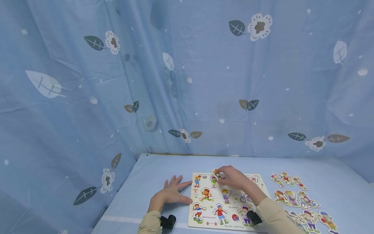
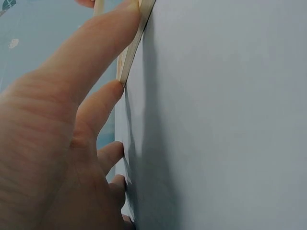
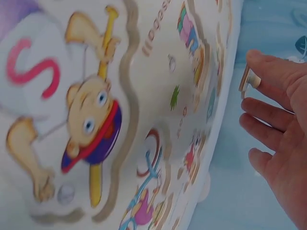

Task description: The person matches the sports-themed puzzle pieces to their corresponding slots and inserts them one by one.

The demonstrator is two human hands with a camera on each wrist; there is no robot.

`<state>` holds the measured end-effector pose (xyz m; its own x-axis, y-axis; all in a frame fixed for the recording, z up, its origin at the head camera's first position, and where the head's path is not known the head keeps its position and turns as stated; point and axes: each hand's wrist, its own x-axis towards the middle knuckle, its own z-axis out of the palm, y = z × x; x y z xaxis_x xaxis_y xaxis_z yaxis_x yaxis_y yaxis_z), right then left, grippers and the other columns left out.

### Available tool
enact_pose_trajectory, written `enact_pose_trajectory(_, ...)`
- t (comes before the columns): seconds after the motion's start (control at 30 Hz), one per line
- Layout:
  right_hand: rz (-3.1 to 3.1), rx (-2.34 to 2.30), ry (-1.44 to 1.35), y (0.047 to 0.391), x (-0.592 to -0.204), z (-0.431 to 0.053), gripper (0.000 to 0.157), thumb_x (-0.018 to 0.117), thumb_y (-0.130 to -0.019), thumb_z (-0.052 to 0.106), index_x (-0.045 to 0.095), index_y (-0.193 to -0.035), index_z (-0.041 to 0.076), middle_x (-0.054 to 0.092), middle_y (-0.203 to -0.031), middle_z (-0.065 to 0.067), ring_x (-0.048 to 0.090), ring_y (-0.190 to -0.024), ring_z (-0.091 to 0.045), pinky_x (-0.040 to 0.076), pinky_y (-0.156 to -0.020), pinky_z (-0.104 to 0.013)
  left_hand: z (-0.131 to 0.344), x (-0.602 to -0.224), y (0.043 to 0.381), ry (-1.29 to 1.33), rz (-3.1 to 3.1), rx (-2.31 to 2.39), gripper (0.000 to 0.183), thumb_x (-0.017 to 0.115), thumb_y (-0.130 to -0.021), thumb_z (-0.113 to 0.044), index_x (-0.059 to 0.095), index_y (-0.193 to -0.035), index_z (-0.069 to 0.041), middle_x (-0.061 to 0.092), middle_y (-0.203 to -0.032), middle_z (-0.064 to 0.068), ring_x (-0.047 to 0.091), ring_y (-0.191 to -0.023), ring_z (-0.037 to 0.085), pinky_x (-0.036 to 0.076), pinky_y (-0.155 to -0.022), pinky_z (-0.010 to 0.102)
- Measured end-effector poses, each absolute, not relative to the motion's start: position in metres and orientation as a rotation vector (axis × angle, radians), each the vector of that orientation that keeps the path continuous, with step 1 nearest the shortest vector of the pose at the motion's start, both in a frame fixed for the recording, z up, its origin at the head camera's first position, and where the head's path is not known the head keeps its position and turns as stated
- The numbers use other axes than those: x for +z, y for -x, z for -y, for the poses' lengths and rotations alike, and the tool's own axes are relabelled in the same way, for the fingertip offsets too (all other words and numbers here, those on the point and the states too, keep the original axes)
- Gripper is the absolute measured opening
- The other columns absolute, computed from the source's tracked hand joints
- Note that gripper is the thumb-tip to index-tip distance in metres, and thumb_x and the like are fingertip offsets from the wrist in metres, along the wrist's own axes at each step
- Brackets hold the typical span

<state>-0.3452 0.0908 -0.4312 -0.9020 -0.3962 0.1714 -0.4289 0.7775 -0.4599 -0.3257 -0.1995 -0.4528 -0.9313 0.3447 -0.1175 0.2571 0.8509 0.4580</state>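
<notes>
A pale wooden puzzle board (image 1: 214, 195) printed with sports figures lies on the table. My left hand (image 1: 172, 192) spreads its fingers at the board's left side, with thumb and index fingertip at the edge. In the left wrist view the left thumb (image 2: 96, 48) meets the board's thin side. Over the board's upper part, my right hand (image 1: 235, 178) pinches a small puzzle piece (image 1: 215, 172), partly hidden by the fingers. The right wrist view shows this piece (image 3: 244, 82) nearly edge-on, with a small round knob between the fingers of the right hand (image 3: 283, 110).
Right of the board lie several loose figure pieces, among them a cyclist piece (image 1: 308, 200) and a ball-player piece (image 1: 328, 221). A pale blue cloth covers the table (image 1: 157, 165). A patterned blue curtain (image 1: 216, 81) hangs behind and at the left.
</notes>
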Motion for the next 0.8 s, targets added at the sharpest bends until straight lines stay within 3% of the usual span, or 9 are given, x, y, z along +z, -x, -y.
enact_pose_trajectory(0.8, 2.897, 0.758, -0.788, 0.352, -0.433, -0.037, 0.034, 0.076, -0.087, 0.023, 0.070, -0.115, 0.005, 0.069, -0.112, -0.009, 0.062, -0.107, -0.029, 0.052, -0.091, -0.050, 0.199, -0.448, 0.326, -0.421, -2.819, 0.582, 0.082, 0.075, -0.075, -0.062, 0.050, -0.146, -0.033, 0.028, -0.161, 0.015, 0.012, -0.150, 0.044, 0.007, -0.117, 0.067)
